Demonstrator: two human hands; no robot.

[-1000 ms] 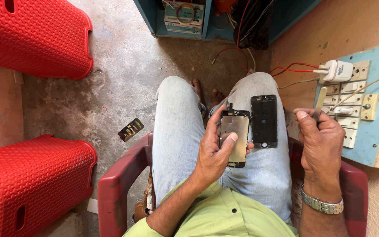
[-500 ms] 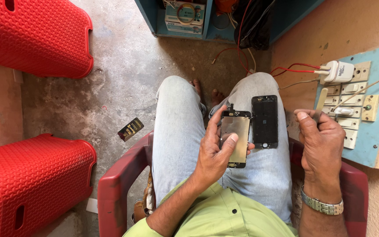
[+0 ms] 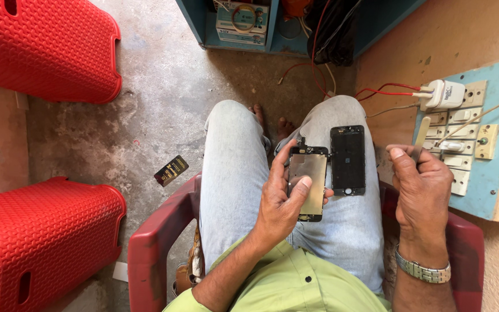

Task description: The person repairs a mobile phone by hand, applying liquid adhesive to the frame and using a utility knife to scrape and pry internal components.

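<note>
Because the black screen panel (image 3: 347, 160) only rests loose on your right thigh, any shift of that leg could slide it off toward the concrete floor (image 3: 163, 110), and I judge a drop there would crack it. Your left hand (image 3: 281, 199) pinches the phone frame with its metal backplate (image 3: 308, 182), thumb across its face. The panel lies just beside it at 2 o'clock. Your right hand (image 3: 425, 185), at 3 o'clock, is closed round a thin flat tool (image 3: 421, 134).

Screen assembly (image 3: 309, 182) in left hand (image 3: 278, 202), over the lap; second panel (image 3: 347, 160) on right thigh just beside it; right hand (image 3: 425, 190) further right, near switchboard (image 3: 463, 144).
</note>
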